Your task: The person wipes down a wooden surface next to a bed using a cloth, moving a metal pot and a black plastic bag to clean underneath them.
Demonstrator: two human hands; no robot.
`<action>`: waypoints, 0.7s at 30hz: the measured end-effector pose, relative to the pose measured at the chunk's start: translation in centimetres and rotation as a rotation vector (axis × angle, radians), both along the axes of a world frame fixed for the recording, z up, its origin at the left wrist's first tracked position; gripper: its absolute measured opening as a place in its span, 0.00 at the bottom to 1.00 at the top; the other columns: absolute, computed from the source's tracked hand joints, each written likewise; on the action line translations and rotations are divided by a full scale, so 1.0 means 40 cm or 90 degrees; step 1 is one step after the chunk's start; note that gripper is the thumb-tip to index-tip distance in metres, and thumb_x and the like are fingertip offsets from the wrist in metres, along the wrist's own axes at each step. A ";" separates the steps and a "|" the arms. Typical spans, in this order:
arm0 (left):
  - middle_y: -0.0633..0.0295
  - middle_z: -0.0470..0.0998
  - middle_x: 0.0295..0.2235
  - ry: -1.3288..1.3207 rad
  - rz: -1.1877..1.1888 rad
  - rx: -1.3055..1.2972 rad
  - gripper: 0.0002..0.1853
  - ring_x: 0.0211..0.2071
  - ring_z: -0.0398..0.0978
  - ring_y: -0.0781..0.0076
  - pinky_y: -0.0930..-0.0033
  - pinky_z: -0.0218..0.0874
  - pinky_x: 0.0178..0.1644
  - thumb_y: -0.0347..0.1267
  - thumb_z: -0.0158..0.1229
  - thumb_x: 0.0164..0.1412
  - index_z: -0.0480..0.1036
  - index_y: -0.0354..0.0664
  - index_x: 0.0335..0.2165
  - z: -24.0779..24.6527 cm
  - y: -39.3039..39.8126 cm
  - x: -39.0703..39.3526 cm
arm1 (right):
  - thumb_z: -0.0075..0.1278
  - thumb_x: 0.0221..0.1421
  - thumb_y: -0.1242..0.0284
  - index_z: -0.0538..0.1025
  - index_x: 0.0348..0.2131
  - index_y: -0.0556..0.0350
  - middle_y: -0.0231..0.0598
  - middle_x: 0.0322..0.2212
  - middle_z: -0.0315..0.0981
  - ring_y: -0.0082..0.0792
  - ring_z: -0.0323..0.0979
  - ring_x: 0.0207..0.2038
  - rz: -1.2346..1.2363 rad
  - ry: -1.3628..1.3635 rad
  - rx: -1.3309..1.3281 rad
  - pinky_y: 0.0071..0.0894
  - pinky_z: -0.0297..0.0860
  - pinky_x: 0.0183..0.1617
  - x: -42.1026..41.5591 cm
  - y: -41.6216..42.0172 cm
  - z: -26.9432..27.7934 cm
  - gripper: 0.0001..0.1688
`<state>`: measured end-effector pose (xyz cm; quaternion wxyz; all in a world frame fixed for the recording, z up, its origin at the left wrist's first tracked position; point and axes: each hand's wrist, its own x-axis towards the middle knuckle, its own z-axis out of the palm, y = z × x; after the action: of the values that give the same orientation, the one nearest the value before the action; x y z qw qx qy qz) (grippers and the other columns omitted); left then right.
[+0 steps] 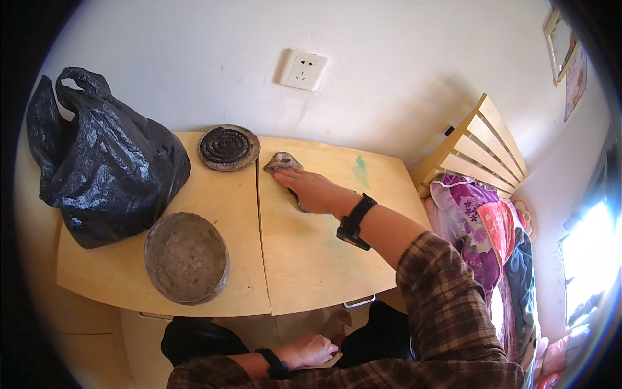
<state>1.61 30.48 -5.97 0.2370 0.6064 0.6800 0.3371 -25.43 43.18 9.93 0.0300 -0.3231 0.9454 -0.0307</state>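
Note:
My right hand lies flat on a grey, stained cloth, pressing it on the right part of a light wooden cabinet top, just right of the seam. Parts of the cloth show past the fingertips and below the palm. Low in the view, my left hand is loosely curled near my lap, off the cabinet; whether its fingers hold anything is not visible. A green smear marks the wood beyond my right hand.
A black plastic bag stands at the left. Nearby are a dusty round bowl and a dark mosquito coil on a round dish. A wall socket is above. At right, clothes lie by a slatted wooden headboard.

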 end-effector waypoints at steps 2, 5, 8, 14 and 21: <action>0.54 0.74 0.23 -0.012 -0.013 0.010 0.09 0.26 0.73 0.55 0.57 0.65 0.30 0.36 0.52 0.48 0.72 0.44 0.27 0.012 0.009 0.001 | 0.39 0.43 0.84 0.59 0.49 0.56 0.41 0.50 0.58 0.45 0.56 0.52 0.015 0.037 -0.009 0.39 0.62 0.49 -0.021 0.023 -0.002 0.30; 0.53 0.74 0.22 -0.029 0.012 -0.003 0.10 0.26 0.73 0.54 0.57 0.65 0.30 0.37 0.52 0.47 0.72 0.43 0.27 -0.007 0.008 -0.009 | 0.38 0.45 0.82 0.59 0.50 0.55 0.39 0.51 0.56 0.43 0.56 0.53 -0.032 0.065 -0.008 0.39 0.61 0.49 -0.075 0.087 -0.015 0.29; 0.53 0.74 0.23 -0.010 -0.021 -0.062 0.12 0.27 0.73 0.54 0.59 0.66 0.31 0.36 0.52 0.50 0.71 0.42 0.33 -0.002 0.006 -0.036 | 0.36 0.49 0.79 0.59 0.50 0.55 0.42 0.51 0.56 0.44 0.56 0.52 -0.141 0.095 0.000 0.40 0.60 0.50 -0.123 0.256 -0.051 0.26; 0.50 0.73 0.22 -0.046 0.010 0.040 0.12 0.25 0.73 0.52 0.57 0.66 0.30 0.38 0.50 0.49 0.70 0.41 0.26 -0.062 0.020 -0.038 | 0.41 0.46 0.76 0.64 0.42 0.56 0.48 0.46 0.62 0.49 0.61 0.48 -0.419 0.087 0.107 0.43 0.61 0.49 -0.119 0.545 -0.054 0.20; 0.51 0.73 0.19 -0.025 -0.007 0.023 0.11 0.24 0.73 0.52 0.56 0.66 0.27 0.38 0.49 0.50 0.69 0.41 0.25 -0.065 0.046 -0.025 | 0.40 0.41 0.80 0.68 0.37 0.60 0.56 0.36 0.66 0.56 0.60 0.45 -0.334 -0.007 -0.033 0.46 0.60 0.46 -0.131 0.331 -0.003 0.17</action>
<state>0.62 32.30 -8.55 0.2411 0.6077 0.6656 0.3600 -30.68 56.42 9.80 0.0176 -0.0677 0.9955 -0.0633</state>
